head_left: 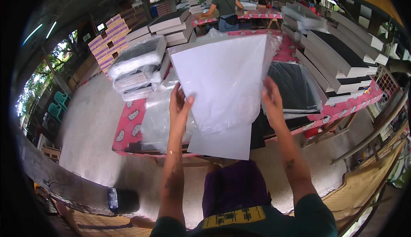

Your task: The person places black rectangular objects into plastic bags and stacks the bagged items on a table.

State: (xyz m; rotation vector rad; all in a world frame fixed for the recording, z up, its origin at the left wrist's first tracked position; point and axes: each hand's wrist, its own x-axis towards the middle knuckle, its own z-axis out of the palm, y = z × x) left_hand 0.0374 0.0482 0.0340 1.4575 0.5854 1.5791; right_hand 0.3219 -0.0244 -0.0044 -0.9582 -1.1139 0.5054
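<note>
Film (220, 119), clear and wrinkled, clings to the white panel (218, 68) in front of you, which sits just above the centre of your view and is tilted toward you, its wider end toward twelve o'clock. Your left hand (180, 104) is at its eight o'clock edge, thumb toward the front face; your right hand (272, 99) is at its four o'clock edge. The fingers of both hands are partly curled around the sides, but blur and the film hide the contact, so I cannot tell whether either set pinches firmly or merely steadies the panel.

Below it, toward six o'clock, a loose white sheet (220, 143) reaches over the near edge of the pink-covered bench (121, 125), with a dark panel (257, 136) just to its right. More clear plastic (160, 123) lies flat at about eight o'clock, and a bagged black panel (295, 85) rests at three. Wrapped stacks (139, 61) stand at ten o'clock, thick dark-topped blocks (336, 53) at two.

The step in hand looks like fitting or straightening the film around the white panel; whether the panel is fully enclosed, I cannot tell. Your next move seems to call for even support on both sides, fingers clear of the film's folds, and care that the loose white sheet does not slide off the bench.
</note>
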